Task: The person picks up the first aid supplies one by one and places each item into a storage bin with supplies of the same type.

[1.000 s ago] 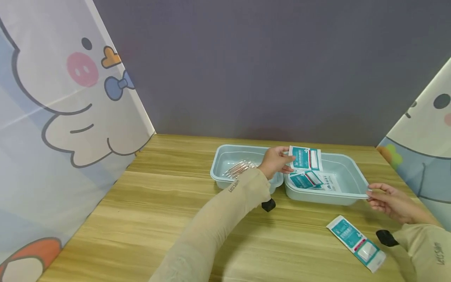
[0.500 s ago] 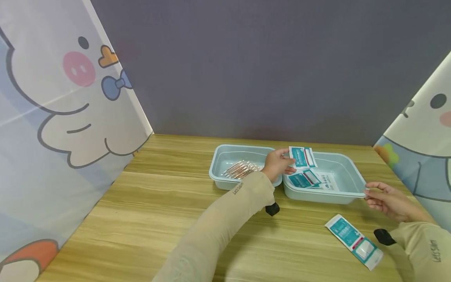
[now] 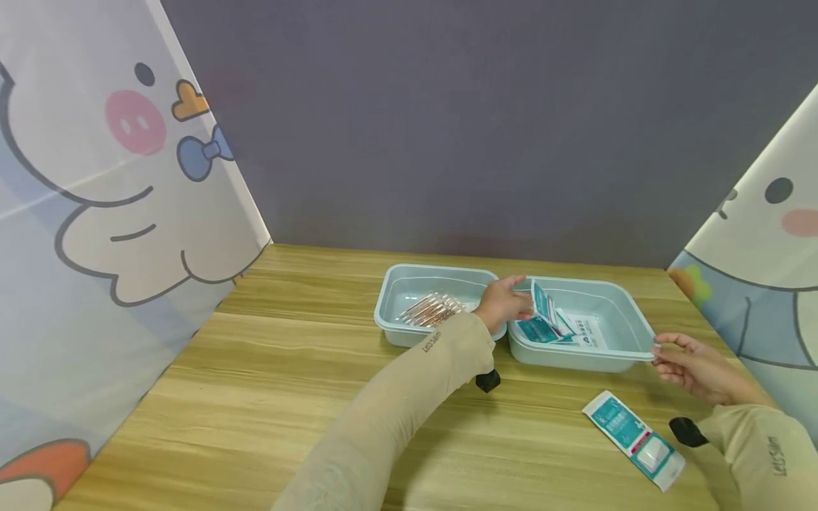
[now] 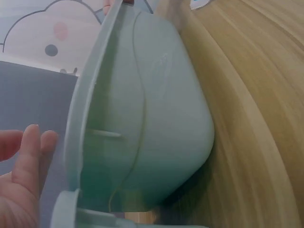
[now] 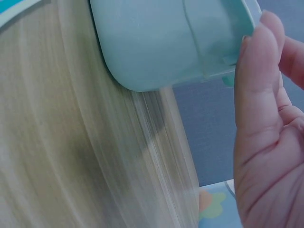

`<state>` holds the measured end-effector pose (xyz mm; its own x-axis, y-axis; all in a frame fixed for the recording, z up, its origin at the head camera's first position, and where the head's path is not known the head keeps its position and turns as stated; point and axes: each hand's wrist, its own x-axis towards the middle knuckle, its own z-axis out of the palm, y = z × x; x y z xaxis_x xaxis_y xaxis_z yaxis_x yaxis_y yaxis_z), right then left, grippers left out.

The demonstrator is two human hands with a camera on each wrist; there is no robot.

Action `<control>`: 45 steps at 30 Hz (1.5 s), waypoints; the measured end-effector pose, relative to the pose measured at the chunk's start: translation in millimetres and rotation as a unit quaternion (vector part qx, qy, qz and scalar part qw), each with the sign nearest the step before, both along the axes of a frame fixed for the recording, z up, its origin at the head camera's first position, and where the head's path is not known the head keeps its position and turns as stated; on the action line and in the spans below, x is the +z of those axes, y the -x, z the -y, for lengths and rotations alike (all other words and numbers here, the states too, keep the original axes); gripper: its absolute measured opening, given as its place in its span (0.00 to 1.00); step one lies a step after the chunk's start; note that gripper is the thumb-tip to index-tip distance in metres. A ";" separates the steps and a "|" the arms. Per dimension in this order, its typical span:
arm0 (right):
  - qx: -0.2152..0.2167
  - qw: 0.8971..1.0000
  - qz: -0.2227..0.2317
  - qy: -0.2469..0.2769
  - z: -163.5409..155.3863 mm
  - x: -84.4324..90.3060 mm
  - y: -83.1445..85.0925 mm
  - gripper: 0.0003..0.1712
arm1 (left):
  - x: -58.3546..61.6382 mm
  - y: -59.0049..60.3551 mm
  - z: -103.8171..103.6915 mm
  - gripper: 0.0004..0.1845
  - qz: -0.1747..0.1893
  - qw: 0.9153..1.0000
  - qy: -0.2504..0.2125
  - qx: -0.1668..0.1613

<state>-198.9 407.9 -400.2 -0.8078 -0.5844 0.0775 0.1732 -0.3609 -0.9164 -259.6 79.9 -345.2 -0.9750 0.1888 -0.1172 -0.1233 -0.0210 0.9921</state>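
Left hand (image 4: pixel 16 175) beside tray (image 4: pixel 156 104) on table (image 4: pixel 256 118)

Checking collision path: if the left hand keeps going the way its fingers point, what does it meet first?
Likely the teal packet dropping by the fingertips of the left hand, then the packets lying in the right tray. Depth is uncertain.
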 end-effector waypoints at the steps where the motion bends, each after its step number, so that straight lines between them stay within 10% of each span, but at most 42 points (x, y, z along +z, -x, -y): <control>1: 0.000 1.000 0.001 -0.001 0.4 -0.1 0.1 0.21 | -1.1 0.2 0.2 0.31 0.001 1.000 0.004 -0.004; 18: -0.049 0.993 -0.027 -0.100 -3.7 7.2 -5.8 0.23 | 3.6 -13.0 42.3 0.24 -0.067 0.990 0.067 -0.103; 25: -0.097 0.969 -0.084 -0.212 -8.0 15.9 -18.7 0.28 | 8.1 -21.6 73.6 0.24 -0.105 0.982 0.076 -0.135; 34: -0.108 0.928 -0.154 -0.321 -15.4 19.9 -28.3 0.34 | 10.5 -44.3 129.6 0.22 -0.030 0.992 -0.053 -0.108; 39: -0.076 0.925 -0.193 -0.319 -8.8 20.6 -33.0 0.36 | 12.0 -52.0 150.9 0.23 -0.028 0.993 -0.062 -0.096; 45: -0.100 0.892 -0.205 -0.389 -1.6 19.4 -40.1 0.35 | 12.9 -57.1 171.3 0.24 -0.024 0.992 -0.070 -0.098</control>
